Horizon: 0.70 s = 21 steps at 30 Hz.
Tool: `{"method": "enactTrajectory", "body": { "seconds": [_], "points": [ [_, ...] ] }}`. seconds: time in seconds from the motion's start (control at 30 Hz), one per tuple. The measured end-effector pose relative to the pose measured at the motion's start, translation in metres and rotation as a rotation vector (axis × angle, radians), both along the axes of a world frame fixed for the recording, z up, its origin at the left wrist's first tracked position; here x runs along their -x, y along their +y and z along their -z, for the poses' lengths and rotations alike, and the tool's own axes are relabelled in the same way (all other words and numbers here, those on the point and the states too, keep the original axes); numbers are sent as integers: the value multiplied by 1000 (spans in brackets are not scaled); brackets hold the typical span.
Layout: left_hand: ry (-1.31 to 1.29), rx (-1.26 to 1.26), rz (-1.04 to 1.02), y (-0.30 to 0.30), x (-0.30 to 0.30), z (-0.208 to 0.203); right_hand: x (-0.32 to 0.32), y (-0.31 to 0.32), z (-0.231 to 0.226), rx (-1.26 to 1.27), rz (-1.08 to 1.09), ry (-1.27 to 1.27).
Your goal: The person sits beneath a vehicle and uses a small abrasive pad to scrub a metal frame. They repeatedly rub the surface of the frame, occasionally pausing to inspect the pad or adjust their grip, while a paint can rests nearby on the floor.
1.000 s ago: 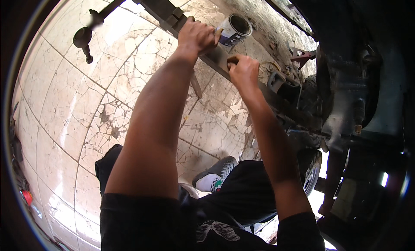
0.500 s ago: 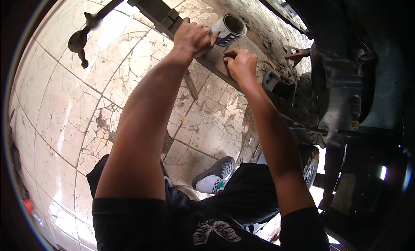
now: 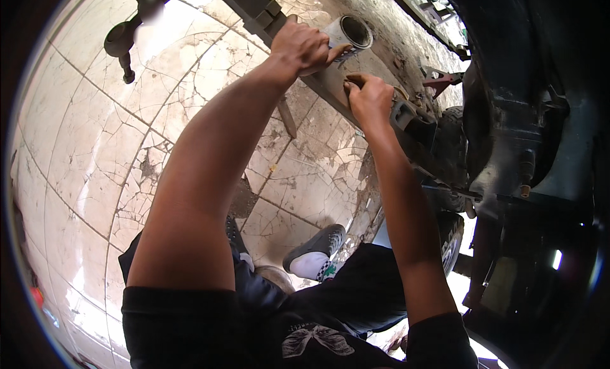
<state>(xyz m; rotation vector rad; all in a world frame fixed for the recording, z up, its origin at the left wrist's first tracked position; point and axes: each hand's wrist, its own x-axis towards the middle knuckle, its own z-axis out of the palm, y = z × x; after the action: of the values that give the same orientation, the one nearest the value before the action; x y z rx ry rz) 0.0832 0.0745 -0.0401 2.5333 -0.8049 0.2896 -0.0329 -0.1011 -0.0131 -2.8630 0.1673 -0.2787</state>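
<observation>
A long dark flat metal bar (image 3: pixel 264 14), with a clamp-like band around it, runs slantwise from the far left toward the vehicle parts on the right. My left hand (image 3: pixel 304 48) is closed over this bar, its thumb stretched toward the right. Farther down the bar, my right hand (image 3: pixel 372 101) is held at its edge with the fingers curled in. Whatever those fingers may pinch is hidden. Just beyond my hands stands an open, light-coloured round can (image 3: pixel 338 31) with a dark inside.
Dark vehicle parts (image 3: pixel 508 121) crowd the right side. A reddish metal stand (image 3: pixel 443 82) is at the far right. Below the bar lies a narrow stick-like piece (image 3: pixel 287 119) on the cracked tile floor (image 3: pixel 108 153). A rod with a ball joint (image 3: pixel 119 40) sticks out at far left.
The view has shifted a little, so the scene sits farther right. My left hand keeps its place on the bar; my right hand has moved slightly along it, away from the left hand.
</observation>
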Motion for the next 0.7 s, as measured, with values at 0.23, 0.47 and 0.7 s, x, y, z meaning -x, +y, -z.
{"method": "enactTrajectory", "body": {
  "seconds": [0.23,0.47,0.7],
  "points": [
    [-24,-31,-12,-1,-8,13,9,3,9,80,-223,48],
    [-74,-39,-58,-10,1,9,-12,-7,-5,72,-95,20],
    [-40,-41,-102,-8,1,7,21,-5,0,-153,-163,28]
  ]
}}
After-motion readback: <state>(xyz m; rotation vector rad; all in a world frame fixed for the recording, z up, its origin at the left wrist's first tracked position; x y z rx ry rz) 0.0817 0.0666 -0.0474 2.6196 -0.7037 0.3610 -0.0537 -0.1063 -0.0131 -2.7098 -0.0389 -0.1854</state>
